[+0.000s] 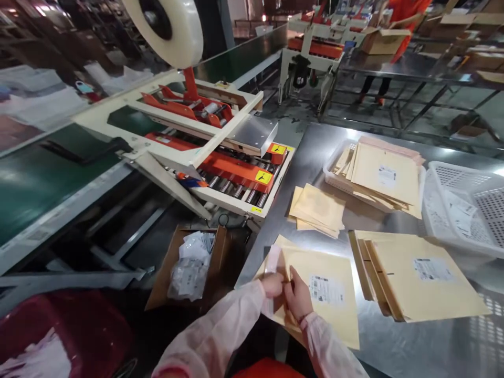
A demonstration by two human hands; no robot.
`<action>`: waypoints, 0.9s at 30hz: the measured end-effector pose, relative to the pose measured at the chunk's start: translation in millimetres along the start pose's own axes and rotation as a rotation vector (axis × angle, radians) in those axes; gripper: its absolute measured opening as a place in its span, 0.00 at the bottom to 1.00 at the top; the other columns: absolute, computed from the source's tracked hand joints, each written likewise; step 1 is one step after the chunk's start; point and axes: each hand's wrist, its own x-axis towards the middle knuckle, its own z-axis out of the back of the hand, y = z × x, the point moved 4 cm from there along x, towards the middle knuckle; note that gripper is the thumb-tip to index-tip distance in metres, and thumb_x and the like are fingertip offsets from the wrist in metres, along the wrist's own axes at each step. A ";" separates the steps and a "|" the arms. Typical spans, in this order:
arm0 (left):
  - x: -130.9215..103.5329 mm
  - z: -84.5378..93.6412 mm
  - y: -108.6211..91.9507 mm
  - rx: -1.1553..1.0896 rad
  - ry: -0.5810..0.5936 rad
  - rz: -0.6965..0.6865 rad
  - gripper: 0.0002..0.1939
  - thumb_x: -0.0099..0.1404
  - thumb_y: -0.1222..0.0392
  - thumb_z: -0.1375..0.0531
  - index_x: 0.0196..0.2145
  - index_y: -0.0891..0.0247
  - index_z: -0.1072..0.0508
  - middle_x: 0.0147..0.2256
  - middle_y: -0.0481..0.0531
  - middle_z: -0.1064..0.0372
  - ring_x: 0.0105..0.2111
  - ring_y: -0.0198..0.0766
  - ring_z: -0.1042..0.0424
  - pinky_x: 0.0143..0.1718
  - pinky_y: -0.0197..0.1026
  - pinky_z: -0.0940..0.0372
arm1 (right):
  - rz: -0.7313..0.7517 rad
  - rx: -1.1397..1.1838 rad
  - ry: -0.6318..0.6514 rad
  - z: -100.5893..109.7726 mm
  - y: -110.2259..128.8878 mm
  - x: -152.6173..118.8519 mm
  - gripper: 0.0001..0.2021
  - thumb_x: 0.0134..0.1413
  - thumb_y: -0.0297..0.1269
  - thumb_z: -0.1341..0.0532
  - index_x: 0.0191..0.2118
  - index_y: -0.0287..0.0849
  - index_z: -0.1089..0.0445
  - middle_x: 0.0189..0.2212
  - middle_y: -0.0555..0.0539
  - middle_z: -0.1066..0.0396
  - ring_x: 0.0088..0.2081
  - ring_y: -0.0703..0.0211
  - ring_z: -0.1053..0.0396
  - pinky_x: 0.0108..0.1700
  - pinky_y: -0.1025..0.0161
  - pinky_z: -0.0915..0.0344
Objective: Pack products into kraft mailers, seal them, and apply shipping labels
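A yellow-brown padded envelope (pixel 342 315) with a white label lies on the steel table in front of me, its open edge toward the left. My right hand (pixel 298 296) grips that edge, thumb on top, the other fingers partly hidden. Along the opening runs a pale pink, see-through strip (pixel 273 257); whether it is a sealing strip or a plastic wrap I cannot tell. My left hand (pixel 273 285) is closed over this strip, close beside the right hand. Further envelope paper shows beneath.
Right of me lies a stack of labelled envelopes (pixel 429 278). Smaller envelopes (pixel 318 207) lie ahead, near a white basket (pixel 338 181) heaped with envelopes and another basket (pixel 488 199) with papers. A carton (pixel 161 283), taping machine (pixel 232 168) and maroon bin (pixel 90 325) stand left. A co-worker (pixel 409 21) stands behind.
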 end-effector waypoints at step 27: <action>65.3 56.8 10.8 -0.157 -0.542 -0.114 0.16 0.64 0.56 0.43 0.42 0.68 0.23 0.41 0.59 0.21 0.39 0.40 0.23 0.41 0.40 0.29 | 0.234 -0.567 0.033 10.0 -42.3 5.3 0.27 0.65 0.46 0.51 0.68 0.51 0.47 0.69 0.50 0.51 0.70 0.46 0.58 0.67 0.38 0.66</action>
